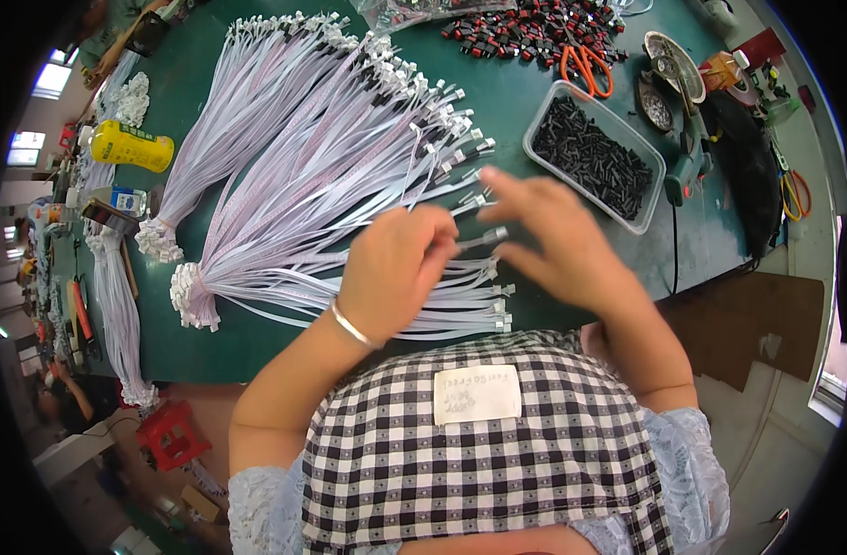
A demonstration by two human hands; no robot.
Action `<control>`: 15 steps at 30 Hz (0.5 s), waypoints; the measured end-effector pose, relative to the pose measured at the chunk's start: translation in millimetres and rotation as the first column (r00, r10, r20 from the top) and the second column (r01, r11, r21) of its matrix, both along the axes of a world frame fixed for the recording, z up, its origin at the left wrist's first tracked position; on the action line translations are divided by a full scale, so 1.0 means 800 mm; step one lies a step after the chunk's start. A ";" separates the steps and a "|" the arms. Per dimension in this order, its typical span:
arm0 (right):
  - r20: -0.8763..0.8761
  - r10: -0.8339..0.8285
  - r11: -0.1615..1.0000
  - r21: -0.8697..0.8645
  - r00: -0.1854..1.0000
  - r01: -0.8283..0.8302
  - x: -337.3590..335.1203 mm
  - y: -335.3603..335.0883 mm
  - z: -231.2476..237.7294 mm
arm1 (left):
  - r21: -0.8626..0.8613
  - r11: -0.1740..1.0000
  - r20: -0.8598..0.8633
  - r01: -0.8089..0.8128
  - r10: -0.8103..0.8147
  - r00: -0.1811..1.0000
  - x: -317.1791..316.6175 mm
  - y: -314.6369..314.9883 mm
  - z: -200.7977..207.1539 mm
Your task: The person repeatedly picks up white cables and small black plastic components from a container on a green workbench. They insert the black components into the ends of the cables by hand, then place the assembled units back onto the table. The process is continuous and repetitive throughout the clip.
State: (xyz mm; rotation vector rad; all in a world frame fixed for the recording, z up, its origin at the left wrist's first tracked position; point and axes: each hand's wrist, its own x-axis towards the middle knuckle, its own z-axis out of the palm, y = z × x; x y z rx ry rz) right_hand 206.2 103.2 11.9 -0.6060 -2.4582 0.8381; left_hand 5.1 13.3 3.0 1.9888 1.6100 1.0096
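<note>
My left hand, with a silver bangle at its wrist, is closed in a pinch on a pale flat cable whose small white connector sticks out to the right. Just right of that connector is my right hand, its fingers apart and slightly blurred, with nothing visible in them. Both hands are over a fanned-out bundle of white and pinkish cables with white connectors. At the left, the bundle's other ends gather in a cluster of connectors. Several cables carry short black sleeves near their right ends.
A clear plastic box of short black tubes stands right of the cables. Behind it lie orange-handled scissors and a pile of red and black parts. A yellow bottle lies at left; a red stool stands on the floor.
</note>
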 end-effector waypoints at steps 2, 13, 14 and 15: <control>-0.023 -0.113 0.992 0.055 0.993 0.114 0.016 0.013 0.007 | 0.018 1.000 -0.135 0.021 -0.018 0.991 -0.006 0.016 -0.004; 0.321 -0.373 0.894 0.374 0.870 0.246 0.089 0.074 0.000 | -0.148 0.986 -0.317 0.079 -0.123 0.941 -0.039 -0.002 0.009; 0.325 -0.369 0.894 0.380 0.871 0.238 0.088 0.078 -0.005 | -0.115 0.989 -0.362 0.091 -0.127 0.923 -0.043 -0.002 0.009; 0.327 -0.353 0.904 0.361 0.877 0.229 0.087 0.080 -0.006 | -0.082 0.991 -0.404 0.102 -0.126 0.906 -0.047 -0.001 0.009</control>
